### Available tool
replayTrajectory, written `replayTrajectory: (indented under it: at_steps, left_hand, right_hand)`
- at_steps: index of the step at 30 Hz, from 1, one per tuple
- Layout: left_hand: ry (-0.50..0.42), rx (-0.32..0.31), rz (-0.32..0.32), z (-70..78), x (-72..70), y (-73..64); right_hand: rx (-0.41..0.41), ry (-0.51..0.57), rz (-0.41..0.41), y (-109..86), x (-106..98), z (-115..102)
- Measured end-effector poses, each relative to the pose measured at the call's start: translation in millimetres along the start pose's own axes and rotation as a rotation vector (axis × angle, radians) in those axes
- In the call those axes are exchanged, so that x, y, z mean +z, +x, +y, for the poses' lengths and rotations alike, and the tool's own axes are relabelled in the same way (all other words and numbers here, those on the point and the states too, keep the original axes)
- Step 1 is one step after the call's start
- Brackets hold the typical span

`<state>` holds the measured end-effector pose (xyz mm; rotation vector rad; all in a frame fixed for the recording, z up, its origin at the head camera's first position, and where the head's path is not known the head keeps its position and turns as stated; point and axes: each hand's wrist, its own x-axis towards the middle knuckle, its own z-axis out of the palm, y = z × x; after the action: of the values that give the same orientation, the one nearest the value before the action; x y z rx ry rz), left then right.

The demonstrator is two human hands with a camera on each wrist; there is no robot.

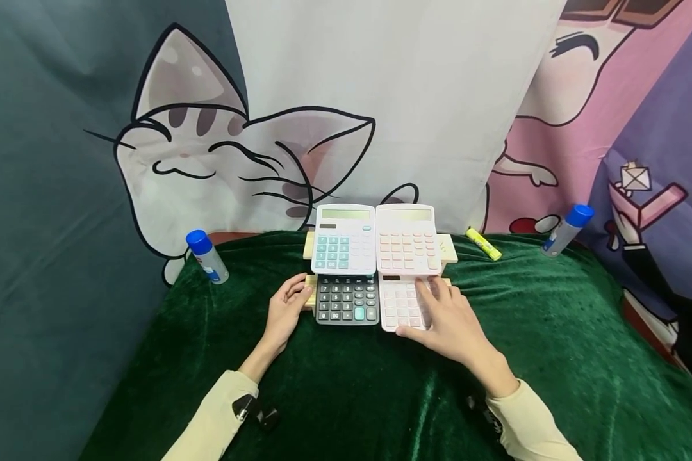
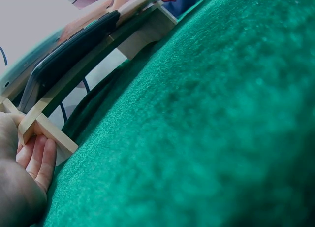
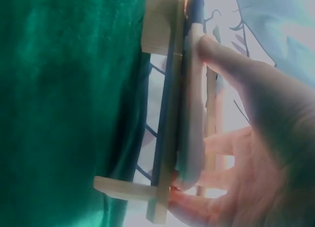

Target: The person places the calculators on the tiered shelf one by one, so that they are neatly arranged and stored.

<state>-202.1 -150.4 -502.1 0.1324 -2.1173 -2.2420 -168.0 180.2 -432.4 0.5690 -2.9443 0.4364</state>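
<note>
A light wooden rack carries calculators in two tiers. My left hand grips the rack's lower left end; in the left wrist view its fingers curl under the wooden end piece. My right hand holds the pink calculator at the lower right, thumb on its front edge and fingers at its far right side. In the right wrist view this calculator leans on the rack's slats. Beside it stands a black calculator. Above are a white calculator with teal keys and a white-and-pink one.
Green velvet cloth covers the table. Small bottles with blue caps stand at the left and at the right. A yellow-green tube lies right of the rack. A curtain with cartoon prints hangs close behind.
</note>
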Motion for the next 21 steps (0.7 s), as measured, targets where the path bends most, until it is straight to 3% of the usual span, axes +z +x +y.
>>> replayTrajectory:
  at_steps: [6, 14, 21]
  left_hand:
    - [0.011, 0.007, 0.006, -0.1, 0.1, -0.9]
    - [0.028, -0.005, 0.009, -4.2, 0.0, -4.7]
    - [0.021, 0.014, -0.004, -1.6, -0.1, -0.4]
  right_hand:
    - [0.012, -0.026, 0.064, -0.3, 6.4, -3.4]
    - [0.013, 0.042, 0.021, -0.4, 8.8, 1.2]
    - [-0.036, 0.077, 0.048, 5.9, 9.9, 6.8]
